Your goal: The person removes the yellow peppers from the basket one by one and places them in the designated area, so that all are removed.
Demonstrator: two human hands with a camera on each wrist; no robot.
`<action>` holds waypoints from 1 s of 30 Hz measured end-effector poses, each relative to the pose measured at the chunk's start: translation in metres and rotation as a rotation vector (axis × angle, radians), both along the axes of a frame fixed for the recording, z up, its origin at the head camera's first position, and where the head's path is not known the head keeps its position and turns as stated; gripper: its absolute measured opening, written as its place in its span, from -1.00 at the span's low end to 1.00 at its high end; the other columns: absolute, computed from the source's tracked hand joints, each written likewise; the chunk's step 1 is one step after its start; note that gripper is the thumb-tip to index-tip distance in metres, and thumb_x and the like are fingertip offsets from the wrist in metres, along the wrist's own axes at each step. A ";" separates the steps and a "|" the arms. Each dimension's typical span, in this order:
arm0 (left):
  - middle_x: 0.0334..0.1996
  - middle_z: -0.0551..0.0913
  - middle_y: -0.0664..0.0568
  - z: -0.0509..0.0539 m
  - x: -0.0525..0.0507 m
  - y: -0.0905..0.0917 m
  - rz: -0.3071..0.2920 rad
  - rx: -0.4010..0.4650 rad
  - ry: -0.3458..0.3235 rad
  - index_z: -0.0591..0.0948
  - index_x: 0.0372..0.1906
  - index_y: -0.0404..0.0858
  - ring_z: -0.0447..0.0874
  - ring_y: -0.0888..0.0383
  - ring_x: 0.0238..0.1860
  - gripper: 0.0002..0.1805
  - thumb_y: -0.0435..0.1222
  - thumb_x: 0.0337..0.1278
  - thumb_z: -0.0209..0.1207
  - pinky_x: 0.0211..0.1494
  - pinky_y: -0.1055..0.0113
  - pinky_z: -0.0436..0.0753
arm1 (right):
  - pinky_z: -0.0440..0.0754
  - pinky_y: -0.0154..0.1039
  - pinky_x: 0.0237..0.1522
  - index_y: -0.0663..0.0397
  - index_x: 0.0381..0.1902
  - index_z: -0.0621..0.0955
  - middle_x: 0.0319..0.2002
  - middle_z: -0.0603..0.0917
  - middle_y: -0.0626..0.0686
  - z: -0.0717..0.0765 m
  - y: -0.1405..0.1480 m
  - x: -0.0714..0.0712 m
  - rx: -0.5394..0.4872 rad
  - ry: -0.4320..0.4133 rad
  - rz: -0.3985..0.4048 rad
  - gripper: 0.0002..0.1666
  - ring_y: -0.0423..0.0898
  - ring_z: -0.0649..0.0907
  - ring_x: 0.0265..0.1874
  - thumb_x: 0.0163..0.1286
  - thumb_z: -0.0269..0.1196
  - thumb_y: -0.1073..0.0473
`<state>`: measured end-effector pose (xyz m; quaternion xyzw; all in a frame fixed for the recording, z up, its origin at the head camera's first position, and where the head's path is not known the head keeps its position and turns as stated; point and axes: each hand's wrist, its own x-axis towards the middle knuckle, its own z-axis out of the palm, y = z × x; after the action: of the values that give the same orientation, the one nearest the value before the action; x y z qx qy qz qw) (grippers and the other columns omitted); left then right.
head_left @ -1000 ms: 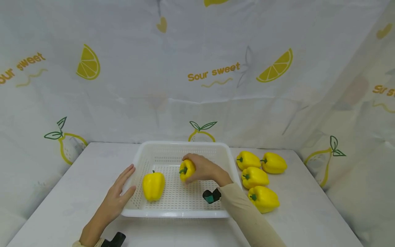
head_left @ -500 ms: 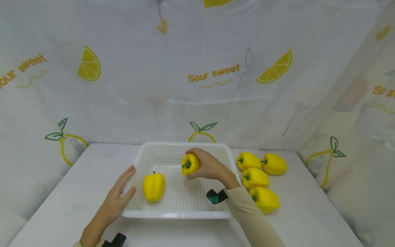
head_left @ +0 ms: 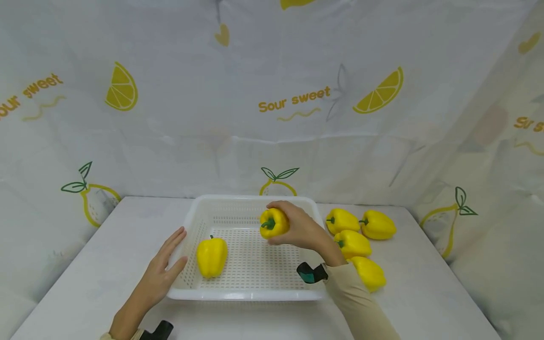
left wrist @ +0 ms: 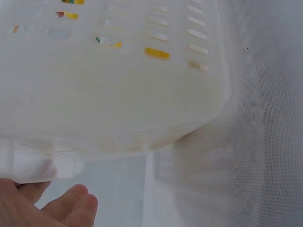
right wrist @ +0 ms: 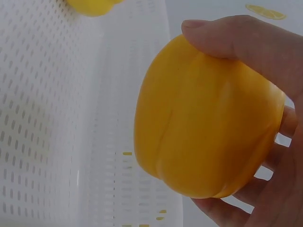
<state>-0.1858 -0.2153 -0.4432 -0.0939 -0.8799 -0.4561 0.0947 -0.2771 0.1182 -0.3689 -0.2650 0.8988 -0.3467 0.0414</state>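
Observation:
My right hand (head_left: 299,227) grips a yellow bell pepper (head_left: 273,224) above the right half of a white plastic basket (head_left: 246,295); its green stem points left. The right wrist view shows the thumb over the top of that pepper (right wrist: 203,118) and the fingers wrapped round its far side. A second yellow bell pepper (head_left: 211,257) stands inside the basket on the left. My left hand (head_left: 159,271) rests against the basket's left side with fingers extended. In the left wrist view, its fingers (left wrist: 71,205) touch or lie just below the basket's rim.
Right of the basket, several yellow bell peppers (head_left: 353,243) lie close together on the white table (head_left: 425,283). The nearest is partly hidden by my right sleeve (head_left: 352,297). A white curtain (head_left: 204,118) with lemon prints hangs behind the table.
My right hand has lifted the bell pepper from within the basket and carried it to the right, toward the basket's right side. The left hand has stayed in place.

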 end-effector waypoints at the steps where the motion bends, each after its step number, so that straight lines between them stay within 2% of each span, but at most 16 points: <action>1: 0.56 0.06 -0.25 0.000 0.000 0.000 0.000 -0.003 0.001 0.22 0.50 -0.32 -0.01 -0.42 0.51 -0.36 -0.30 0.37 0.07 0.35 -0.51 0.15 | 0.64 -0.12 0.10 -0.01 0.33 0.42 0.19 0.57 0.00 0.000 0.002 0.001 0.000 0.003 -0.003 -0.09 -0.07 0.56 -0.01 0.00 0.55 0.11; 11: 0.57 0.04 -0.22 0.000 0.000 -0.002 0.003 0.007 -0.027 0.22 0.50 -0.30 -0.04 -0.40 0.53 -0.35 -0.31 0.36 0.07 0.36 -0.52 0.13 | 0.66 -0.13 0.05 0.04 0.34 0.42 0.21 0.55 0.02 0.001 0.019 0.010 -0.002 0.038 -0.027 -0.07 -0.05 0.56 -0.01 0.01 0.56 0.12; 18: 0.57 0.04 -0.23 0.000 -0.001 -0.001 -0.005 0.007 -0.017 0.22 0.50 -0.32 -0.04 -0.41 0.53 -0.35 -0.32 0.36 0.07 0.33 -0.54 0.13 | 0.66 -0.14 0.03 0.01 0.33 0.41 0.20 0.55 0.03 0.005 0.035 0.016 -0.007 0.053 -0.042 -0.08 -0.04 0.56 -0.01 0.00 0.57 0.15; 25: 0.57 0.03 -0.25 0.000 -0.002 -0.001 -0.007 0.005 -0.025 0.21 0.50 -0.34 -0.04 -0.39 0.54 -0.34 -0.33 0.36 0.08 0.37 -0.50 0.13 | 0.66 -0.05 0.09 0.01 0.33 0.42 0.17 0.57 0.04 0.009 0.049 0.020 0.017 0.086 -0.075 -0.08 -0.03 0.58 0.00 0.01 0.57 0.13; 30: 0.57 0.04 -0.25 0.001 -0.001 -0.001 -0.005 0.001 -0.025 0.21 0.50 -0.34 -0.04 -0.39 0.53 -0.35 -0.32 0.36 0.08 0.36 -0.51 0.14 | 0.65 0.00 0.13 -0.02 0.36 0.39 0.20 0.55 0.03 0.010 0.059 0.025 0.023 0.072 -0.124 -0.05 -0.01 0.57 0.02 0.02 0.56 0.10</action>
<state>-0.1868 -0.2163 -0.4421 -0.0900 -0.8805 -0.4580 0.0825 -0.2522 0.1776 -0.3586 -0.2208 0.9183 -0.3284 -0.0096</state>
